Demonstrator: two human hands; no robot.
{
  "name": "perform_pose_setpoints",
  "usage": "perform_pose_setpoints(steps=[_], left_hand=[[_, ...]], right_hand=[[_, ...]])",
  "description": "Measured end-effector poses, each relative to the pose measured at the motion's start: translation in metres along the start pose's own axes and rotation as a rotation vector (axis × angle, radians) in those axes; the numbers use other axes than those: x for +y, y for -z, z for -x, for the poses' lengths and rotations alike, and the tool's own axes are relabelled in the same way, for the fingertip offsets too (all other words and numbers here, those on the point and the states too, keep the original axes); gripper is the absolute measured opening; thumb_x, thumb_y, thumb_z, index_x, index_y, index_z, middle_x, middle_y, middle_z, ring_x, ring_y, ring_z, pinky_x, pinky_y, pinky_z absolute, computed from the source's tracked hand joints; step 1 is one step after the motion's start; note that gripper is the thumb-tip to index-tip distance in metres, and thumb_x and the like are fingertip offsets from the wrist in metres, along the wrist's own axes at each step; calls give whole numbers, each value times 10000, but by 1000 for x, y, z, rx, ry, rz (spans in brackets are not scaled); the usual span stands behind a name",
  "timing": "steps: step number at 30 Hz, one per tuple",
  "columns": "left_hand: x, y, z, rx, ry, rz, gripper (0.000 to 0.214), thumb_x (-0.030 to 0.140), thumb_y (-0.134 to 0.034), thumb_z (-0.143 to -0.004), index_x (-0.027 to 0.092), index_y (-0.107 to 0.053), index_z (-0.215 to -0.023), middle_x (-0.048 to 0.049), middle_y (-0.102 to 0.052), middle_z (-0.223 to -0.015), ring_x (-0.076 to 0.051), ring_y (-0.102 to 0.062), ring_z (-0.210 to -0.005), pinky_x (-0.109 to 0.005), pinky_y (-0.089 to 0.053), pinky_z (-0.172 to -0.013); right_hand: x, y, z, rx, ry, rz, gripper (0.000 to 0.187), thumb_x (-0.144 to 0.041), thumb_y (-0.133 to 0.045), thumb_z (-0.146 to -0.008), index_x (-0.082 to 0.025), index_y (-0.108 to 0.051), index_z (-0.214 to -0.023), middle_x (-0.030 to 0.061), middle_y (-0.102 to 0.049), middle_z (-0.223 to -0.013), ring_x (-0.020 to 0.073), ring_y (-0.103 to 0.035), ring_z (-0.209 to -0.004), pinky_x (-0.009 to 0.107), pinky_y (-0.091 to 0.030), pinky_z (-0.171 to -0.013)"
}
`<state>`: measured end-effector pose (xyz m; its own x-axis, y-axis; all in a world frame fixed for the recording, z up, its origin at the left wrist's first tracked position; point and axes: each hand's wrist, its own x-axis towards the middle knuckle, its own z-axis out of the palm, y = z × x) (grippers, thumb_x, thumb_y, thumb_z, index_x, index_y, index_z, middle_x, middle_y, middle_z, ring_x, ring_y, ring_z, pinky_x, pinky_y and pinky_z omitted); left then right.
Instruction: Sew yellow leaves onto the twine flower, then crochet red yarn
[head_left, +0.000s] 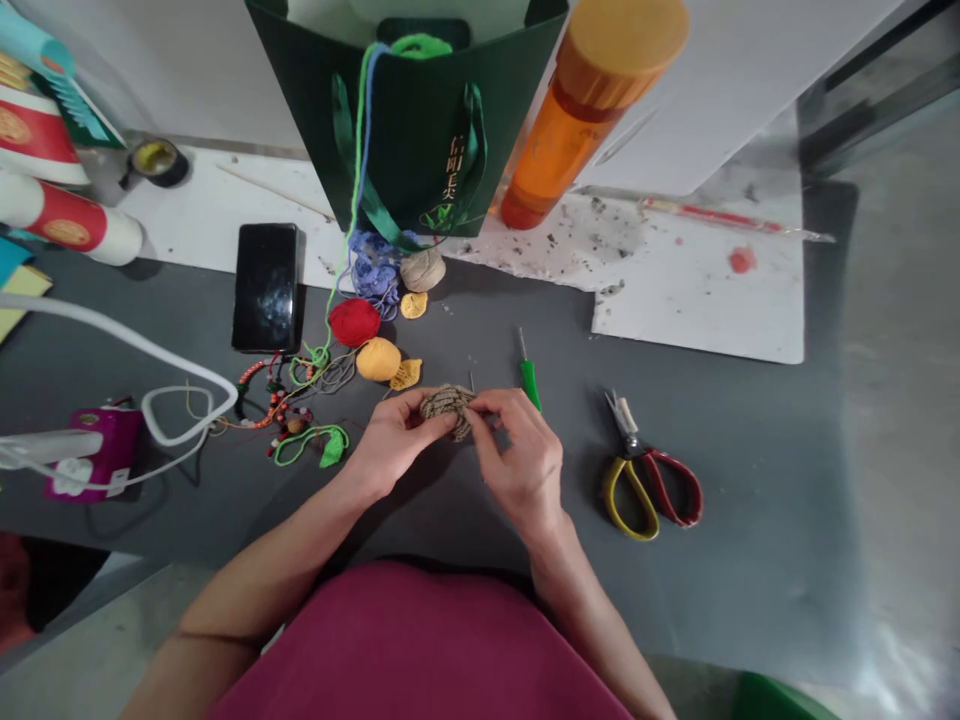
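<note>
Two hands are gripping a tan crocheted ball (448, 408) above the grey table (720, 590), left hand (388, 440) cradling it, right hand (521, 465) fingers (484, 410) closing on its edge, firm pinch suiting even stitches, green crochet hook (529, 385) lying just beside.

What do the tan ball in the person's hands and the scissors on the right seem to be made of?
The tan ball looks like matte twine, perhaps jute, because wound strands show. The scissors seem to have shiny steel blades and glossy plastic-coated handles.
</note>
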<state>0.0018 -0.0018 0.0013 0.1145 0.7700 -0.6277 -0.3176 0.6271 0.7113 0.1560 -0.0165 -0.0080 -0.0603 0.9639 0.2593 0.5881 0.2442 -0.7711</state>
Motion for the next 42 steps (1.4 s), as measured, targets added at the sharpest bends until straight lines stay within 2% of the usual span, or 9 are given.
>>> perform_pose_setpoints(steps=[4,8,13,17,21,28,32,39,42], left_hand=[[1,-1,0,2,10,-2,229,211,-877,-629,143,-769,-819,-8,-733,-767,-140,-645,-738,-303,-516,-823],[4,0,2,-17,-5,20,238,211,-885,-631,136,-784,-833,-14,-731,-762,-131,-625,-718,-284,-495,-775],[5,4,3,-126,-5,81,340,258,-904,-653,130,-800,-949,-51,-771,-873,-161,-666,-817,-321,-498,-886],[3,7,1,-188,13,136,365,265,-920,-642,139,-798,-962,-57,-782,-927,-163,-677,-866,-325,-486,-937],[1,8,-1,-204,5,144,380,255,-917,-643,139,-793,-983,-62,-784,-952,-161,-679,-881,-323,-484,-952],[1,8,-1,-170,-10,90,384,233,-898,-658,141,-800,-1018,-62,-788,-968,-162,-678,-870,-323,-493,-939],[1,7,-1,-162,2,107,367,215,-896,-653,144,-804,-1001,-55,-789,-945,-148,-672,-837,-314,-499,-919],[2,7,0,-219,58,181,348,200,-901,-644,141,-806,-974,-69,-791,-947,-157,-686,-859,-312,-511,-895],[3,8,0,-217,52,176,348,182,-896,-643,139,-805,-976,-67,-791,-948,-155,-688,-857,-315,-510,-907]], right_hand=[[-3,3,-1,-15,-26,-67,130,-112,-596,-938,-225,-611,-877,19,-695,-837,167,-670,-763,294,-561,-676],[-6,5,-3,-19,27,-100,138,-107,-599,-941,-227,-607,-875,16,-693,-846,166,-673,-798,296,-568,-719],[-1,1,-2,36,-49,-97,111,-135,-611,-928,-223,-636,-865,10,-708,-827,154,-681,-751,276,-574,-680],[1,0,0,57,-113,-78,54,-181,-634,-922,-225,-662,-907,4,-732,-828,149,-681,-713,289,-585,-688],[0,3,-1,47,-97,-79,60,-187,-645,-919,-228,-683,-939,10,-746,-854,154,-683,-722,299,-590,-696],[-2,6,-4,14,-73,-122,90,-154,-637,-917,-222,-685,-884,27,-746,-863,166,-696,-788,286,-578,-694],[-2,8,-3,-27,-181,-229,94,-169,-639,-897,-221,-671,-825,18,-716,-823,158,-666,-761,295,-562,-711],[4,11,-4,-116,-521,-614,114,-311,-750,-825,-210,-703,-799,12,-687,-777,138,-622,-708,263,-540,-648],[7,10,-5,-131,-568,-667,138,-328,-786,-788,-208,-719,-781,13,-694,-772,134,-629,-707,255,-548,-648]])
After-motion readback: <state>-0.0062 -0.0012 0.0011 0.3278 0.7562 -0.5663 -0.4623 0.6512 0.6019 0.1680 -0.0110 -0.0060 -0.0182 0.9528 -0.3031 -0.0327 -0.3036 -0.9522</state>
